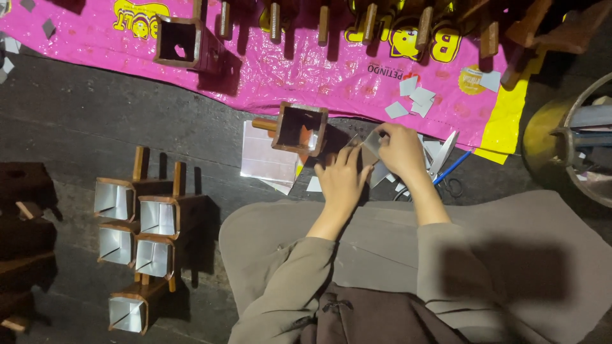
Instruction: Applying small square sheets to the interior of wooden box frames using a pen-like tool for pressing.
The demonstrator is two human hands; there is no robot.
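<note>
A pink plastic sheet (306,76) is lying across the dark floor (95,121). Just below it, an open wooden box mould (299,127) is standing. Beside it, the left hand (341,178) and right hand (398,150) are pinching a small silver foil piece (371,145) between closed fingertips.

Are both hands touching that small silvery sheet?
Touching. The head view shows the right hand and left hand pinching the silvery sheet between their fingertips, beside the open wooden box.

Both hands close together, left hand (342,178) flat, right hand (400,151) fingers pinched.
</note>
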